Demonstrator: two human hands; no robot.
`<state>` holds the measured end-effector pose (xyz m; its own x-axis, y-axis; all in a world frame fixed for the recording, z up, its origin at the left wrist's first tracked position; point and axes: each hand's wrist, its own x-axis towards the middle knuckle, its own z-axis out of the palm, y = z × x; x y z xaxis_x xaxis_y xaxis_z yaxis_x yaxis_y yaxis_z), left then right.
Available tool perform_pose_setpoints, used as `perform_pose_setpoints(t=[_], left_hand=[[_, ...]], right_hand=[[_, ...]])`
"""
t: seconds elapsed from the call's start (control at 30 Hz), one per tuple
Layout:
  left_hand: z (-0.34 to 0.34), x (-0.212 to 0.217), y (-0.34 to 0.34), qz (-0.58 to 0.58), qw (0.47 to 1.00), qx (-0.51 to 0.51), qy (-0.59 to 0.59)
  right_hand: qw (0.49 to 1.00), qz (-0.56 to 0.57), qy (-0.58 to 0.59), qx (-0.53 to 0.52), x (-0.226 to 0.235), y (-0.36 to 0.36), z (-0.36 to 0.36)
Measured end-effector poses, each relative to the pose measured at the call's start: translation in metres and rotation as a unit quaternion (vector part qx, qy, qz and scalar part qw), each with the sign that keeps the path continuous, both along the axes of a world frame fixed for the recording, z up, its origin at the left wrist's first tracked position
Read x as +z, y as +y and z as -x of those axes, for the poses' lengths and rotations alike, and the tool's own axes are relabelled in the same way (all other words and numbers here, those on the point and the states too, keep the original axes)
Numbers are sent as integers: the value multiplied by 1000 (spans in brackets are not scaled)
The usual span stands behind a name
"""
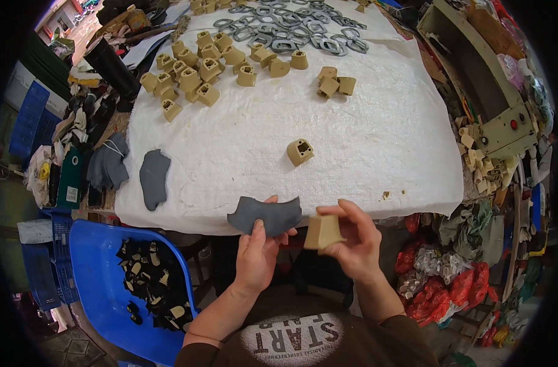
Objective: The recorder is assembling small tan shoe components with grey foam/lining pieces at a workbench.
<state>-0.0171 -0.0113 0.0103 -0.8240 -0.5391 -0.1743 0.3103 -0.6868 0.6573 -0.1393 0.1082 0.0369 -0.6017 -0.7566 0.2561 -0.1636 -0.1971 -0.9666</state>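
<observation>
My left hand (254,254) pinches a curved dark grey leather piece (268,214) at the table's front edge, thumb on top and fingers beneath. Close by on the right, my right hand (361,244) grips a beige shoe heel (321,232) between thumb and fingers, slightly blurred. The leather and this heel are apart. Beyond them, a single beige heel (300,153) sits on the white sheet, its hollow end showing. Another grey leather piece (155,179) lies flat at the left of the sheet, near a stack of similar grey pieces (109,162).
Many beige heels (190,78) cluster at the far left of the white-covered table (230,147), and grey metal-looking rings (285,27) lie behind them. A blue tub (89,269) with black and beige pieces stands lower left. A beige machine (505,128) and red bags (435,300) are at right.
</observation>
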Motion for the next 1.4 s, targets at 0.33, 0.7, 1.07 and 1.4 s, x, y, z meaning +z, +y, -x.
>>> perform_pose_setpoints(t=[0.33,0.7,1.07,1.4], left_hand=[[0,18,23,-67,995,-18,69],[-3,25,22,-7,998,-26,58],[-4,17,29,101,993,19,56],[-10,22,11,160,983,12,-86]], right_hand=[[980,101,170,-2,-8,-16,-9],[970,141,196,0,-8,-18,-7],[962,90,257,-13,-6,-15,-2],[929,0,369,-24,-3,-12,13]])
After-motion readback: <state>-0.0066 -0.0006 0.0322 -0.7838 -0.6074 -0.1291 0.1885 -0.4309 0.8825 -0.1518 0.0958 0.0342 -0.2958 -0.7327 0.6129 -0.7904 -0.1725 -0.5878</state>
